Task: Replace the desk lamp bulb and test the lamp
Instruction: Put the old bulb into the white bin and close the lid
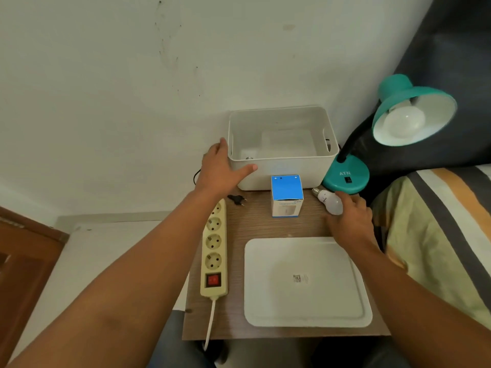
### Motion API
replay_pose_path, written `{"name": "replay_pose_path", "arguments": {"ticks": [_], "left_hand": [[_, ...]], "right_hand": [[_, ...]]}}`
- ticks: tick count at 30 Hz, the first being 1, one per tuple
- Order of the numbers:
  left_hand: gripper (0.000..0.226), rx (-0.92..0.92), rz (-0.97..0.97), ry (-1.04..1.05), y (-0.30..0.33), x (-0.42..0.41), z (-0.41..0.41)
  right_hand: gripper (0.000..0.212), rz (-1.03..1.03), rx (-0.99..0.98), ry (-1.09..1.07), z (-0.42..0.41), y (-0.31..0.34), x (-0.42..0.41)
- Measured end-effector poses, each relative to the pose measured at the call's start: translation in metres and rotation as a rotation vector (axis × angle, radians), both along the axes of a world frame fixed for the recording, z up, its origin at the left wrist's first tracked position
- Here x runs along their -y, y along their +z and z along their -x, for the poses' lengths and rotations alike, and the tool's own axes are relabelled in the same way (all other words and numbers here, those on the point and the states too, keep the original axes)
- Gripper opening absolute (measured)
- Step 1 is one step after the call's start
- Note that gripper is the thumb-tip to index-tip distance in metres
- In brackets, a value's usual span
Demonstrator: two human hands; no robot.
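White plastic storage bin [279, 158] at the back of the wooden tabletop [255, 224]. Left hand [220, 168] against bin's left front corner, fingers spread, gripping nothing. Right of bin: teal desk lamp [348, 176], white bulb in shade [403, 120]. Loose white bulb [329, 201] lies in front of the lamp's base; right hand [350, 219] rests on it, fingers loosely curled, grip partly hidden. Something metallic inside the bin, indistinct.
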State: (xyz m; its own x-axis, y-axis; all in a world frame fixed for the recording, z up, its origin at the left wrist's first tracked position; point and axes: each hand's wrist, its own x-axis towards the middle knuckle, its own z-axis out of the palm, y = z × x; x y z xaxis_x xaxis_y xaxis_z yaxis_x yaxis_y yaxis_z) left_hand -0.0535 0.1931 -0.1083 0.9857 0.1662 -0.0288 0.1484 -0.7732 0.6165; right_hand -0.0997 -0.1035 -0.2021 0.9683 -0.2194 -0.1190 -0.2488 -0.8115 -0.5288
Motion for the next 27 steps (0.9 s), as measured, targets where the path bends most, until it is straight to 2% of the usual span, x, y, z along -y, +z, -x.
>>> {"name": "replay_pose_path", "arguments": {"ticks": [4, 9, 19, 23, 27], "left_hand": [[0.118, -0.072, 0.085, -0.01, -0.001, 0.0, -0.022], [0.111, -0.013, 0.13, 0.001, -0.007, -0.001, -0.027], [0.113, -0.057, 0.099, -0.014, -0.005, -0.001, -0.027], [0.113, -0.059, 0.111, -0.02, -0.007, -0.001, -0.027], [0.113, -0.059, 0.131, -0.014, -0.01, -0.002, -0.03]], "right_hand": [[0.054, -0.039, 0.025, 0.012, -0.009, -0.006, 0.007], [0.053, -0.111, 0.113, 0.028, 0.0, 0.002, 0.014], [0.051, -0.216, 0.322, 0.075, 0.028, 0.082, 0.009], [0.052, -0.209, 0.404, 0.079, 0.007, 0.112, -0.009], [0.053, -0.146, 0.42, 0.12, -0.036, 0.116, -0.031]]}}
